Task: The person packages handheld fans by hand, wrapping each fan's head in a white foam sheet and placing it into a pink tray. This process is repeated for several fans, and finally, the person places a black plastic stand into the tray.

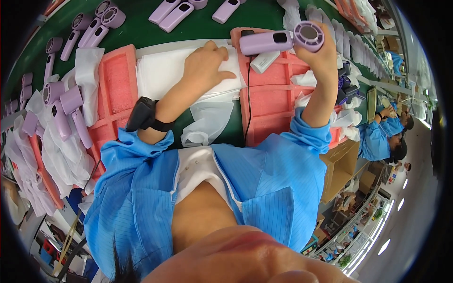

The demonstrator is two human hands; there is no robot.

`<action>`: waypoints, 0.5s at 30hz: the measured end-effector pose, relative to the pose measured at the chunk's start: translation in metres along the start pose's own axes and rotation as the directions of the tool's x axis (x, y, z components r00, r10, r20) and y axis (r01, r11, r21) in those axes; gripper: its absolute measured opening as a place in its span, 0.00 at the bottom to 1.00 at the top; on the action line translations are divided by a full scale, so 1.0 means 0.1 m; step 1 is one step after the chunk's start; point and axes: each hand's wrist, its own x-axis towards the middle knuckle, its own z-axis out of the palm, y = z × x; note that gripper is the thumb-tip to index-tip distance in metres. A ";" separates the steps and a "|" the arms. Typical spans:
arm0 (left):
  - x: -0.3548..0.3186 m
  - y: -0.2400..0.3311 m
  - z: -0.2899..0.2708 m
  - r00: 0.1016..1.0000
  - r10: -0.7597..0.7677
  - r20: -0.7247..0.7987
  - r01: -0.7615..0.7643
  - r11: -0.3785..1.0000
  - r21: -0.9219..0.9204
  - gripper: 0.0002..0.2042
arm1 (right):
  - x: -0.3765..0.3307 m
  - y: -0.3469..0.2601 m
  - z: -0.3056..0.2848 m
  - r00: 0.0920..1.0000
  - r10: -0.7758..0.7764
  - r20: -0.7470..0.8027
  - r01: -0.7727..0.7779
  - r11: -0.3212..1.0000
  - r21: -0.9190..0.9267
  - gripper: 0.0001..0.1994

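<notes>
While I watch from afar the right hand (319,53) gripping the purple fan (264,43) by its round head, right of the white stack (158,70), and the left hand (203,68), thumb spread, over that stack, I judge this a holding step calling for steadiness, any print being too small to read.

Work jacket (278,162): bright blue, fine dark stripes, white-edged front opening. Sleeves (306,134): same blue, pushed up, bunched. Undershirt (196,162): white, small round fasteners. Wrist unit (141,114): black, strapped on left forearm (177,101). Left hand (205,68), right hand (321,52): bare.
</notes>
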 end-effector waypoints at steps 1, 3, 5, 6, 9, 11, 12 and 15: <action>-0.04 0.05 0.05 0.996 0.059 -0.060 -0.052 0.992 0.113 0.11 | -0.08 -0.01 0.00 0.999 0.035 0.004 -0.035 0.998 0.043 0.26; -0.08 0.04 0.10 0.986 0.123 -0.113 -0.094 0.968 0.231 0.10 | -0.15 -0.03 0.01 0.998 0.068 0.009 -0.068 0.994 0.090 0.25; -0.03 -0.01 0.12 0.985 0.133 -0.112 -0.111 0.977 0.181 0.08 | -0.20 -0.03 0.01 0.998 0.046 -0.037 -0.044 0.997 0.057 0.23; -0.01 -0.04 0.11 0.984 0.137 -0.113 -0.118 0.981 0.157 0.07 | -0.22 -0.04 0.00 0.998 0.033 -0.059 -0.031 0.999 0.041 0.23; 0.04 -0.11 0.01 0.995 0.053 -0.082 -0.065 0.987 -0.147 0.07 | -0.30 -0.04 -0.01 0.994 0.057 -0.090 -0.050 0.996 0.074 0.23; 0.07 -0.11 -0.10 0.998 0.013 -0.059 -0.030 0.956 -0.292 0.07 | -0.32 -0.07 0.00 0.992 0.066 -0.104 -0.057 0.994 0.093 0.23; 0.08 -0.10 -0.17 0.994 0.032 -0.101 -0.064 0.939 -0.339 0.07 | -0.32 -0.09 0.02 0.993 0.057 -0.100 -0.046 0.993 0.110 0.23; 0.08 -0.02 -0.34 0.981 0.057 -0.187 -0.134 0.895 -0.425 0.06 | -0.33 -0.18 0.08 0.995 0.039 -0.091 -0.025 0.989 0.146 0.23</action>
